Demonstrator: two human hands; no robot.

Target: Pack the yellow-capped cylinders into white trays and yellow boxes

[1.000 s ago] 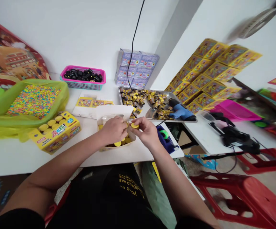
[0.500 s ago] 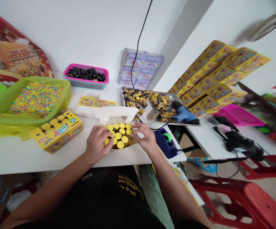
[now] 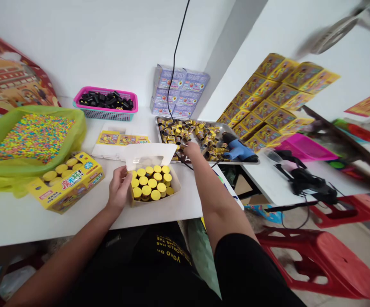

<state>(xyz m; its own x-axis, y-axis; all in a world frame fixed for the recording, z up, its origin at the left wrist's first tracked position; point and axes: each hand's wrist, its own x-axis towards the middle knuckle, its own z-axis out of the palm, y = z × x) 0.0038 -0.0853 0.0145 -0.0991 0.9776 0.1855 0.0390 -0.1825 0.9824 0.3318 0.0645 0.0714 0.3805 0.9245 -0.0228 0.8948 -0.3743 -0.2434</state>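
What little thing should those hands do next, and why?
Perhaps the right hand should pick out one small tub: its fingers are at the metal tray, beside loose tubs, while the left hand is at the left edge of the open box of yellow-topped tubs.

From here I can make out 魔术杯! in big characters on the front yellow box (image 3: 71, 185); its smaller print is too fine. Yellow lettering on the black garment (image 3: 172, 251), upside down, includes "WORLD HAS". The purple boxes (image 3: 181, 90) carry blurred titles, as does the red wall sign (image 3: 368, 103).
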